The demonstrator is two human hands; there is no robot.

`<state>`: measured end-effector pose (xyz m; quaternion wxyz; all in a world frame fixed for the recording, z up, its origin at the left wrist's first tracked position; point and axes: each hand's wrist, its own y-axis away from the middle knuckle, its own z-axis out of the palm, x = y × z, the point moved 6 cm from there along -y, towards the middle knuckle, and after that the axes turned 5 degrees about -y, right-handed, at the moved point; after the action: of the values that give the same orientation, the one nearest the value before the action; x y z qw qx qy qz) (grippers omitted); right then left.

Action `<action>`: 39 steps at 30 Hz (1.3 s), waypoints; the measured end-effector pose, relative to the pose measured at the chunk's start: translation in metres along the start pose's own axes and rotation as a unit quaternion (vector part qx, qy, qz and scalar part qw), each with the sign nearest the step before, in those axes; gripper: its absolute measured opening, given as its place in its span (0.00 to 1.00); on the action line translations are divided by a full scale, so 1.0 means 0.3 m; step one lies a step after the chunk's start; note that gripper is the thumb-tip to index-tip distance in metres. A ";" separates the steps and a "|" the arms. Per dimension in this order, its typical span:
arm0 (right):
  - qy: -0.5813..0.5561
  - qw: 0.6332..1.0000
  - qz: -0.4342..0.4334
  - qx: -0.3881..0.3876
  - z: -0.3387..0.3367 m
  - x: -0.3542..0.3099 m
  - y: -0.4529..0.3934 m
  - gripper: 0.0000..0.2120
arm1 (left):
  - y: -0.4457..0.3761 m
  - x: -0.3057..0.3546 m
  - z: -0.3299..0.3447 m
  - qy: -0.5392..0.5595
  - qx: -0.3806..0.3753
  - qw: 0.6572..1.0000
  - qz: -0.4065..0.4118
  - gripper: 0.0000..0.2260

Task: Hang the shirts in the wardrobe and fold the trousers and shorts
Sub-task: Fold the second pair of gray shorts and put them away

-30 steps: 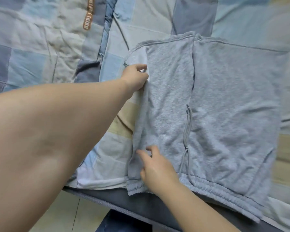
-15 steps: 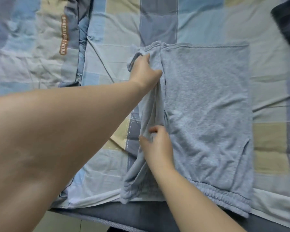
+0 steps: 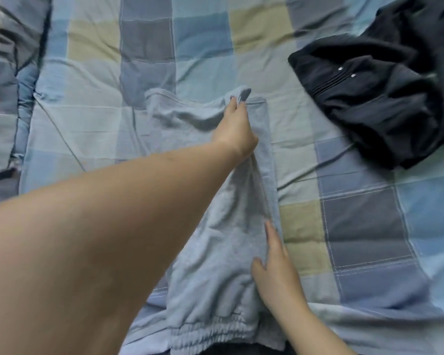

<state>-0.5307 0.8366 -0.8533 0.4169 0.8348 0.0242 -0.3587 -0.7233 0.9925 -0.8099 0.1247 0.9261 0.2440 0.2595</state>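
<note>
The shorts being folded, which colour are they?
Light grey shorts; the head view, the only one, shows them plainly.

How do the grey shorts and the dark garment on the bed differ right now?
The grey shorts are light grey and lie mostly flat, being folded; the dark garment is near black and heaped in a crumpled pile. The left hand pinches the shorts' hem and the right hand presses on them; nothing touches the dark garment. Both lie on the checked bedspread.

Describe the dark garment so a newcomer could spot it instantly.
Start from the checked blue, grey and olive bedspread filling the view. Go to its far right corner: the black garment lies there crumpled, with two small shiny studs. It lies apart from the grey shorts, which both hands are folding mid-bed.
</note>
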 end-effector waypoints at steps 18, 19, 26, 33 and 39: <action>-0.256 0.955 0.148 0.005 -0.004 0.315 0.061 0.05 | -0.073 0.147 0.237 0.020 -0.084 0.996 -0.035 0.38; -0.256 0.956 0.146 0.004 -0.009 0.327 0.063 0.04 | -0.062 0.131 0.262 0.013 -0.104 0.993 -0.045 0.38; -0.253 0.958 0.130 0.020 -0.033 0.346 0.044 0.12 | 0.191 -0.070 0.311 0.123 0.006 0.990 -0.075 0.23; -0.161 0.979 0.123 0.014 -0.024 0.379 0.090 0.06 | 0.703 -0.381 0.382 0.161 0.042 0.963 -0.213 0.09; -0.066 0.994 0.083 0.002 -0.054 0.359 0.075 0.16 | 0.941 -0.540 0.445 0.271 0.029 0.884 -0.381 0.24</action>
<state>-0.4338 0.8056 -0.8982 0.4441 0.8092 -0.0736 -0.3775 -0.6627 0.6549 -0.8883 0.1163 0.6586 0.6098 0.4253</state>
